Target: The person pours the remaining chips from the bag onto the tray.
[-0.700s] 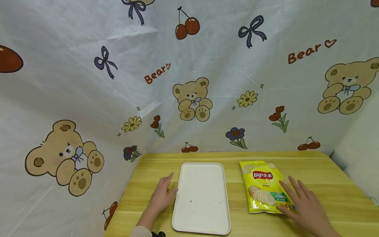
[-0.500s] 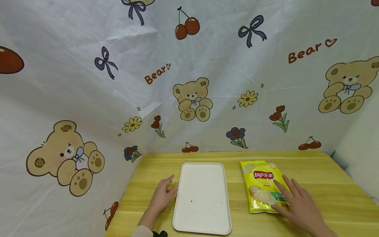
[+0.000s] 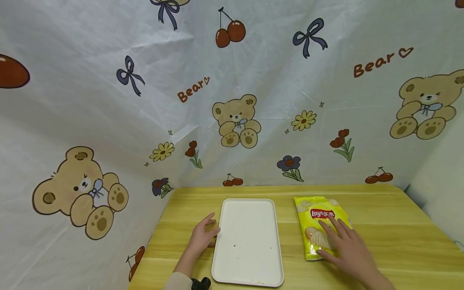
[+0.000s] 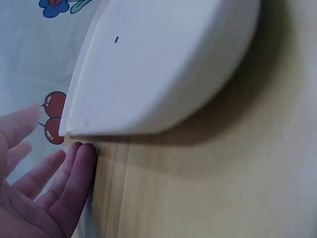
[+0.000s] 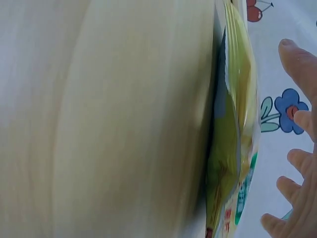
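Observation:
A white rectangular tray (image 3: 248, 245) lies on the wooden table, with a few dark specks on its surface. Beside its left edge is my left hand (image 3: 201, 238), fingers relaxed; in the left wrist view the fingertips (image 4: 87, 148) are right by the tray's rim (image 4: 163, 119). To the right of the tray lies a yellow Lay's potato chip bag (image 3: 311, 225), flat on the table. My right hand (image 3: 349, 249) hovers over the bag's lower right part, fingers spread. The right wrist view shows the fingers (image 5: 297, 64) apart from the bag (image 5: 237, 99).
A white cloth (image 3: 272, 80) printed with bears, bows and cherries hangs behind and to the left of the wooden table (image 3: 406, 237). A white surface (image 3: 438, 185) stands at the right side. A black strap piece (image 3: 201, 283) shows at the left wrist.
My right hand has moved left, further over the chip bag. My left hand has shifted slightly right toward the tray's edge. Tray and bag stay in place.

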The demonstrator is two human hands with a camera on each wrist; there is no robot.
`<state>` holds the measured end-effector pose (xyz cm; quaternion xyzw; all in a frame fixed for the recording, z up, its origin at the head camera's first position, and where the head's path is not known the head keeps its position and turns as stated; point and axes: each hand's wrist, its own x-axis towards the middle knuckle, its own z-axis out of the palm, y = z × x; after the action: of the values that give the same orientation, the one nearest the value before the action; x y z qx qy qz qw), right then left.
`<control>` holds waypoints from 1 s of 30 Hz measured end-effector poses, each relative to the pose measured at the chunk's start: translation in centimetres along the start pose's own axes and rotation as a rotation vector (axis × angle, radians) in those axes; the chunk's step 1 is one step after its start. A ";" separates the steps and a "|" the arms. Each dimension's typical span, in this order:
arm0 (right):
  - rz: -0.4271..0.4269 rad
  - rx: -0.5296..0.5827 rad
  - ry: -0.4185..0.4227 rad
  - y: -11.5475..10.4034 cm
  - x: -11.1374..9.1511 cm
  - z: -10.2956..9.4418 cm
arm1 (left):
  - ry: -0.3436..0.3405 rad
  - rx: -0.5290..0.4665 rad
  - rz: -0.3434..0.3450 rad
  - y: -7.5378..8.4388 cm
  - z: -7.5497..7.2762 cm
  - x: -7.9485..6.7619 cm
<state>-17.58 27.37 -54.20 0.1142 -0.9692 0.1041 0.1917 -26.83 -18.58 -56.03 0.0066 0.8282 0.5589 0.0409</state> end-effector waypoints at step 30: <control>0.046 -0.017 -0.162 -5.0 1.3 2.1 | -0.053 -0.030 -0.005 -1.1 1.0 0.6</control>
<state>-18.18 21.85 -54.78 0.0984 -0.9848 0.0907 0.1109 -27.30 -18.06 -57.42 0.0187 0.8183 0.5709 0.0645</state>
